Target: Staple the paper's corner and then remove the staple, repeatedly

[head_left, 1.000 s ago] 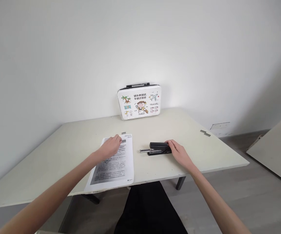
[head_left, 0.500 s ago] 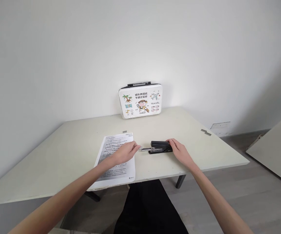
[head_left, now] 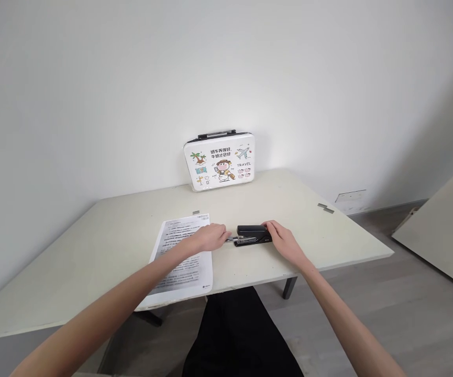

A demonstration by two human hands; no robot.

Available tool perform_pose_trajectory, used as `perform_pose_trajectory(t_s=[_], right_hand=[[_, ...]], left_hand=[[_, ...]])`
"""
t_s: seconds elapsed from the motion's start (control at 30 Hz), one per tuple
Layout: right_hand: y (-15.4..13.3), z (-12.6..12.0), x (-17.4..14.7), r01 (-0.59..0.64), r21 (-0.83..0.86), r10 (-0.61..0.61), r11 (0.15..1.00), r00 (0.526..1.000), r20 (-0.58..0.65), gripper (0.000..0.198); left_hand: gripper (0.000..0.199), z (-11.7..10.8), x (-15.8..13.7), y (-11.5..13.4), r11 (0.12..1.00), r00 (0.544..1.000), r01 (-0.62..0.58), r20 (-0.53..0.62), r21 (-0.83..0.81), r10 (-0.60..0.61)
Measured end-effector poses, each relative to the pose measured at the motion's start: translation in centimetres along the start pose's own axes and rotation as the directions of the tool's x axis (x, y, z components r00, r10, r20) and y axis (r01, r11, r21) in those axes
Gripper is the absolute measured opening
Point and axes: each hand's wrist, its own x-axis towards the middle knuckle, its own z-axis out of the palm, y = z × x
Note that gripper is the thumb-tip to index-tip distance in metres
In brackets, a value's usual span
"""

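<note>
We have both hands at a black stapler [head_left: 253, 233], which lies on the pale table [head_left: 80, 251], to the right of a printed sheet of paper [head_left: 187, 272]. Our right hand [head_left: 287, 245] grips the stapler's back end, its fingers wrapped around the black body. A slim metal tray [head_left: 235, 239] sticks out of the front, pointing left. Our left hand [head_left: 211, 237] meets the outer end of this tray with its fingers bent; we cannot tell whether they pinch it or hold anything small, because the hand hides what lies beneath.

Our left hand and forearm pass over the paper and cover part of its dense lines of text. The sheet lies flat, its lower edge at the table's near side. Just beyond its top edge we see a small grey strip [head_left: 196, 212]; two more grey strips [head_left: 326, 208] lie close together near the table's right edge.

At the back of the table, a white case [head_left: 223, 161] stands upright by the wall [head_left: 226, 68], its black handle [head_left: 217, 134] on top. Its front shows a palm tree, an airplane, a cartoon figure and the word "TRAVEL".
</note>
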Motion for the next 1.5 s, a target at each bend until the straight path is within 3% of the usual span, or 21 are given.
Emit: perform_pose_trajectory(t_s=[0.4, 0.73, 0.9, 1.1, 1.27, 1.4, 1.5], right_hand=[[-0.2, -0.2, 0.0, 0.004, 0.008, -0.004, 1.0, 1.0, 0.013, 0.047], [-0.3, -0.2, -0.1, -0.001, 0.004, 0.001, 1.0, 1.0, 0.002, 0.046], [-0.3, -0.2, -0.2, -0.004, 0.011, 0.004, 1.0, 1.0, 0.011, 0.048], [-0.4, -0.2, -0.2, -0.01, 0.015, 0.01, 1.0, 1.0, 0.012, 0.047], [-0.7, -0.3, -0.3, -0.012, 0.018, 0.012, 1.0, 1.0, 0.019, 0.046], [-0.5, -0.3, -0.2, -0.004, 0.02, 0.004, 1.0, 1.0, 0.012, 0.046], [-0.3, -0.2, -0.1, 0.003, 0.017, -0.003, 1.0, 1.0, 0.004, 0.046]], left_hand=[[0.045, -0.4, 1.8, 1.2, 0.982, 0.996, -0.045, 0.082, 0.184, 0.03], [0.041, 0.2, 1.9, 1.7, 0.912, 0.992, -0.116, -0.007, 0.394, 0.129], [0.026, 0.3, 2.2, 1.5, 0.872, 0.972, -0.203, -0.02, 0.445, 0.236], [0.027, 0.5, 2.5, 1.3, 0.849, 0.946, -0.282, -0.021, 0.448, 0.325], [0.034, 0.4, 2.1, 0.7, 0.868, 0.945, -0.285, -0.033, 0.406, 0.326], [0.04, 0.1, 0.9, -0.7, 0.906, 0.953, -0.266, -0.051, 0.328, 0.298], [0.038, 0.3, 0.1, -1.9, 0.952, 0.959, -0.257, -0.08, 0.168, 0.273]])
